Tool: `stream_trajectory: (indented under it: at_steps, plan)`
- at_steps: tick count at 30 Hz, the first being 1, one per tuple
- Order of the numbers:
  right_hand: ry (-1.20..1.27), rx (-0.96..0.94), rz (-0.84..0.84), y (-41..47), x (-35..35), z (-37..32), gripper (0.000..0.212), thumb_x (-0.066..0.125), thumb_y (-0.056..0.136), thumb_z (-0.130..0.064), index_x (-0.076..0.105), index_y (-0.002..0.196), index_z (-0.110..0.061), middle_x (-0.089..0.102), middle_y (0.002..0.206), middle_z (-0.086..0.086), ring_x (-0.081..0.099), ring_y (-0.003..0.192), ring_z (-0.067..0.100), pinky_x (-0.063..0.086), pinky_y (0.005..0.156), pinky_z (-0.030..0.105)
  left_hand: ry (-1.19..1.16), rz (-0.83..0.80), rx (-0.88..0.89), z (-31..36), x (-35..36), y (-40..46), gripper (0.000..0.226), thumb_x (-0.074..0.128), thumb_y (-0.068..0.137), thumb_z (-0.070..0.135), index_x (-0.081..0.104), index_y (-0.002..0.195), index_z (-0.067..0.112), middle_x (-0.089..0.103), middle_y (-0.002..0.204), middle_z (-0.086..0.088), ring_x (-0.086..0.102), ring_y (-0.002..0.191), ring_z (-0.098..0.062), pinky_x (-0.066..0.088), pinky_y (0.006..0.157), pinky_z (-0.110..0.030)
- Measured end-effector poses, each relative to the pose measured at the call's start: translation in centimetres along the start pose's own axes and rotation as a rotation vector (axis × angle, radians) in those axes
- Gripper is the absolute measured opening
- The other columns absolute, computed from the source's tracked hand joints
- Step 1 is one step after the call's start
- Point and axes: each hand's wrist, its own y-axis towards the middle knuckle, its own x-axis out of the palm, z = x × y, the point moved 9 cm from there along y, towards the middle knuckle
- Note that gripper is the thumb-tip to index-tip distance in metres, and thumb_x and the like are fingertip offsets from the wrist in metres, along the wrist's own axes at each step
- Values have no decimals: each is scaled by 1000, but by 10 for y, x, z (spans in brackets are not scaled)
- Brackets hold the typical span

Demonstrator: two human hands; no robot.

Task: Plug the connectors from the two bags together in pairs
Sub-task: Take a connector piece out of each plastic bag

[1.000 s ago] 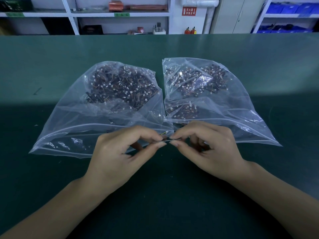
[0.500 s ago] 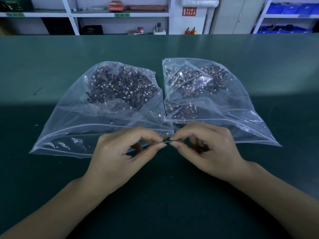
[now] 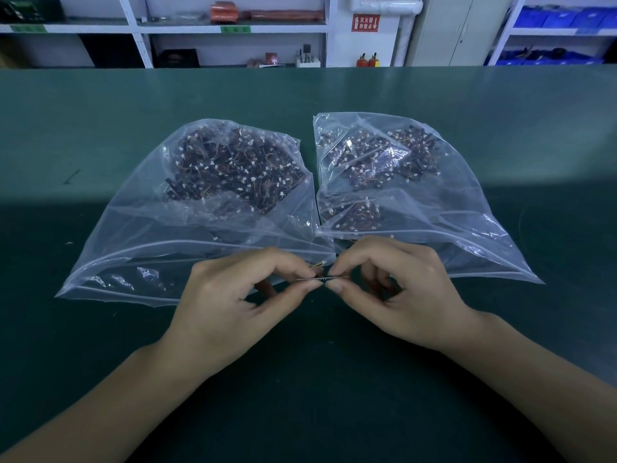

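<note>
Two clear plastic bags lie side by side on the green table, the left bag (image 3: pixel 140 242) and the right bag (image 3: pixel 467 235), each holding a heap of small dark wired connectors with white plugs. In front of the bags my left hand (image 3: pixel 233 305) and my right hand (image 3: pixel 410 292) meet fingertip to fingertip. Each hand pinches one end of a thin connector pair (image 3: pixel 322 279) between thumb and forefinger. A short wire end (image 3: pixel 319 264) sticks up just above the fingertips. The joint itself is too small to make out.
The green table (image 3: pixel 300 396) stretches wide around the bags and in front of my hands. White shelving (image 3: pixel 233 28) with boxes and tools stands beyond the table's far edge, and blue bins (image 3: pixel 561 18) sit on shelves at the back right.
</note>
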Motion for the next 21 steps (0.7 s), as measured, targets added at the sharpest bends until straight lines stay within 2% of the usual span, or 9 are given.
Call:
stream_trajectory:
  at_steps: [4,6,10,11,13,17,19,21]
  plan:
    - [6,-21,-23,2,1,-3,13,75,99,-24,75,96,-12,66,92,-14,47,63,1,35,66,7,-7,-27,5,-2,3,-1,13,80,94,23,81,100,12,80,96,12,75,90,2,59,70,-18]
    - [-9,-16,-29,2,-1,-3,13,75,99,-23,73,91,-13,66,89,-13,49,60,4,36,62,11,-10,-43,-18,-4,4,-3,17,80,95,28,80,103,13,79,94,15,75,85,2,60,64,-23]
    - [-106,76,34,3,-12,4,13,68,89,-21,62,80,-14,53,76,-21,54,57,13,46,52,37,85,-46,-70,-11,-1,-2,38,68,102,45,73,81,13,64,70,17,61,59,-4,50,49,-32]
    - [-161,93,60,4,-16,5,12,66,87,-21,61,77,-14,50,73,-22,53,57,14,47,51,39,101,-53,-69,-11,-2,-1,44,64,105,45,70,75,13,59,66,18,56,56,-2,47,48,-30]
    - [-307,131,89,7,-23,7,12,63,84,-23,58,75,-16,46,69,-21,52,58,13,46,50,35,118,-69,-68,-10,-4,1,54,57,108,44,65,65,12,52,59,16,49,53,-2,43,47,-30]
    - [-494,259,29,8,-25,19,18,69,81,-21,54,74,-18,53,67,-10,50,59,16,38,51,24,146,-75,-101,-13,-6,1,66,49,111,41,56,56,5,48,50,0,49,45,-22,41,44,-41]
    - [-500,288,3,8,-23,24,19,70,81,-20,53,74,-18,54,69,-7,52,59,20,40,52,26,208,-71,-69,-10,-7,3,65,48,112,39,53,55,7,44,50,1,46,44,-22,40,43,-40]
    - [-548,306,-30,7,-21,27,17,69,84,-23,55,76,-19,56,74,-7,54,59,22,46,54,31,338,-66,-14,-4,-10,7,62,46,113,38,48,56,12,37,52,8,41,47,-16,38,42,-34]
